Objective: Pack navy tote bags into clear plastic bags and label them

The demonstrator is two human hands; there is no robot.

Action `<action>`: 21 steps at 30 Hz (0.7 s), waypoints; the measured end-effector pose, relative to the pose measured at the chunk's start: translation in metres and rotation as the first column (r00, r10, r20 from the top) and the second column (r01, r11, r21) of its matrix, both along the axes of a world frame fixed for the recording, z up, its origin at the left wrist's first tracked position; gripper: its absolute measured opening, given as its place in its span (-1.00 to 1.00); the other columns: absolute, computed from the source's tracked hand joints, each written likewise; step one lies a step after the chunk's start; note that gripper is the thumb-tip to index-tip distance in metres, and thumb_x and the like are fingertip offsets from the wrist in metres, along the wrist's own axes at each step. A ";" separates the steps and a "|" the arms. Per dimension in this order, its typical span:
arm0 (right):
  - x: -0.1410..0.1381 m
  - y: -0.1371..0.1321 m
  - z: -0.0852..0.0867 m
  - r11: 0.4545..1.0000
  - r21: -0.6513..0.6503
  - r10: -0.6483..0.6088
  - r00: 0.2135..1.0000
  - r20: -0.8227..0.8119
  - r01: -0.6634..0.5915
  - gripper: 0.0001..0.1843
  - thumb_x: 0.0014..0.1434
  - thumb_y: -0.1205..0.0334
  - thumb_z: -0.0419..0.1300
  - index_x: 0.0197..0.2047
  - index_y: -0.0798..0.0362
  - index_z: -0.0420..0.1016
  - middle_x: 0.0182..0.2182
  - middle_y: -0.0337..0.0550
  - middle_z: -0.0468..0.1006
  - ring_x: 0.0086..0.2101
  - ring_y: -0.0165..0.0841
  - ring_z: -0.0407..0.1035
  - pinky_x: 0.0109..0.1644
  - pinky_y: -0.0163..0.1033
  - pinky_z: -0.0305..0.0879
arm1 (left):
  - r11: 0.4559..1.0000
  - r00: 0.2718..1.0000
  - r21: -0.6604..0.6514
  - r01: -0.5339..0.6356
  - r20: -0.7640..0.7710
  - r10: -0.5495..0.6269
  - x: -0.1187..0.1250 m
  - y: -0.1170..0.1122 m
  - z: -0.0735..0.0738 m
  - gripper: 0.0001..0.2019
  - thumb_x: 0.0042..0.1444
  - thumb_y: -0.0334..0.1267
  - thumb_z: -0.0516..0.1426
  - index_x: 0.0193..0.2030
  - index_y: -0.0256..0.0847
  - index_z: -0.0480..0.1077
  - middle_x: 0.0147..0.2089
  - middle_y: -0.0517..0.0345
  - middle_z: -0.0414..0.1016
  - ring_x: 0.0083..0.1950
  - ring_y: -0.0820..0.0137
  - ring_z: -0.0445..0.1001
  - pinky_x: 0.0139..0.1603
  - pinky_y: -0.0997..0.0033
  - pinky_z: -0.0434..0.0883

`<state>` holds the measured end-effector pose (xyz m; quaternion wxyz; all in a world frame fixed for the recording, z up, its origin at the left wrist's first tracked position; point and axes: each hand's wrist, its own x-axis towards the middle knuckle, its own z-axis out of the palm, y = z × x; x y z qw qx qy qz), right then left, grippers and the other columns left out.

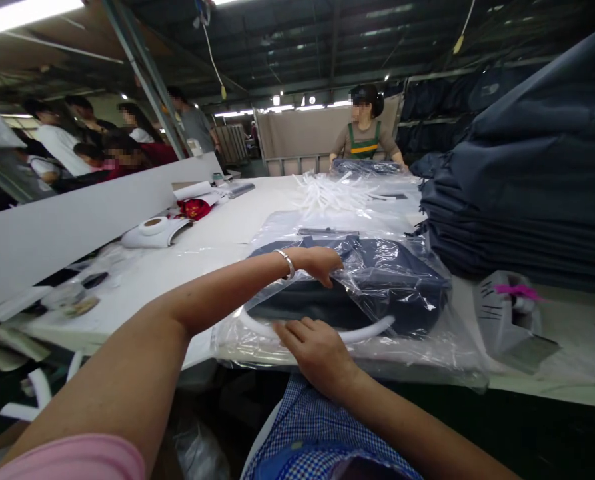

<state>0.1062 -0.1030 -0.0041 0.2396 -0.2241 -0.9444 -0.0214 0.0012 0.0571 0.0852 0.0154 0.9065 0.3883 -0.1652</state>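
Note:
A dark navy fabric bag [297, 298] lies in front of me, partly inside a clear plastic bag [384, 287]. My left hand [322, 265], a silver bangle on its wrist, reaches across the navy bag. Its fingers are closed at the edge of the clear plastic; their tips are partly hidden. Nearer to me, my right hand [320, 353] has its fingers curled over a long, curved white foam strip [367, 331]. That strip runs along the near side of the navy bag, on the plastic.
A tall stack of dark navy fabric pieces [517, 200] stands at right, beside a cut plastic container [507, 320] with a pink ribbon. White strips [332, 192] are heaped farther back. Across the table a person [364, 137] handles a wrapped dark item. A tape roll [152, 227] sits left.

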 end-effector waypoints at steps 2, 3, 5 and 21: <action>-0.015 0.011 -0.017 1.000 -0.001 0.003 1.000 -0.017 -0.003 -0.62 0.39 0.27 0.08 0.24 0.05 0.31 -0.15 -0.12 0.59 -0.24 -0.28 0.39 -0.28 -0.17 0.21 | 1.000 1.000 0.006 -0.013 0.011 0.013 0.000 -0.002 0.000 -0.61 -0.03 -0.16 0.31 -0.04 -0.24 0.56 -0.24 0.01 0.62 -0.26 0.27 0.50 -0.25 0.38 0.36; -0.022 0.016 -0.025 1.000 -0.019 -0.020 1.000 -0.014 0.020 -0.62 0.39 0.26 0.08 0.24 0.06 0.30 -0.16 -0.12 0.59 -0.24 -0.29 0.40 -0.27 -0.17 0.21 | 1.000 1.000 0.011 -0.019 0.014 0.019 -0.001 -0.003 0.000 -0.59 -0.02 -0.16 0.31 -0.02 -0.24 0.55 -0.23 0.00 0.62 -0.26 0.27 0.50 -0.24 0.38 0.36; -0.028 0.026 -0.041 0.995 -0.061 -0.081 0.997 0.012 0.081 -0.65 0.38 0.24 0.09 0.20 0.07 0.32 -0.19 -0.13 0.59 -0.24 -0.28 0.40 -0.27 -0.17 0.22 | 1.000 1.000 0.018 -0.025 0.018 0.025 -0.003 -0.005 0.000 -0.59 -0.02 -0.16 0.30 0.00 -0.25 0.54 -0.23 -0.01 0.62 -0.26 0.27 0.50 -0.24 0.38 0.36; 0.012 0.091 -0.097 0.883 -0.107 -0.465 0.883 -0.060 0.457 -0.67 0.37 0.31 0.05 0.08 -0.04 0.55 -0.03 -0.05 0.59 -0.13 -0.25 0.45 -0.09 -0.22 0.33 | 0.979 0.972 0.123 -0.166 0.188 0.141 -0.010 -0.041 -0.025 -0.81 0.01 -0.22 0.20 -0.21 -0.17 0.54 -0.29 0.02 0.60 -0.25 0.21 0.55 -0.30 0.39 0.37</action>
